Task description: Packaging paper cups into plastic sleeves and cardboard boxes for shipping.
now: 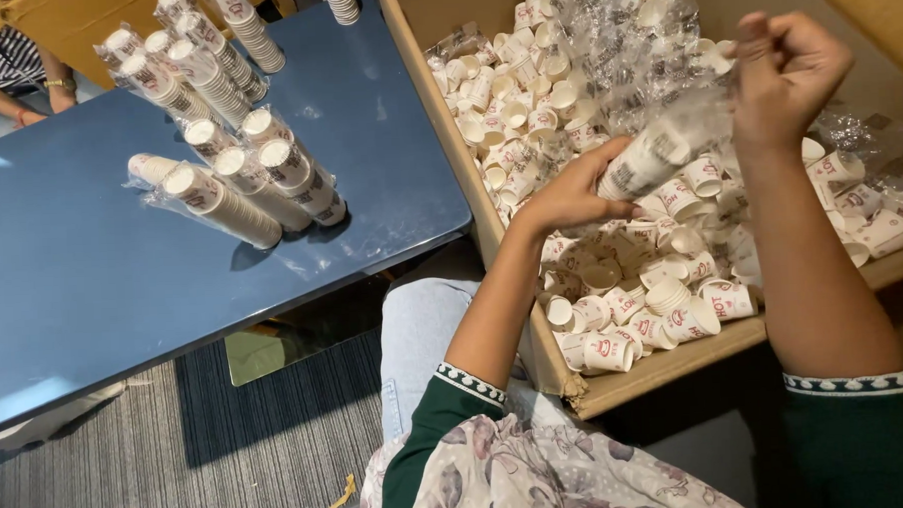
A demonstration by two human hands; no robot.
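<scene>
Plainly white, red-printed cup stack [648,157], plastic-sleeved.

— Where do the loose cups [623,298] lie?
— In the cardboard box [665,362], right of the worktop [93,297].
— And the wrapped stacks [239,186]?
— On the worktop, left of the box; both hands are over the box.
</scene>
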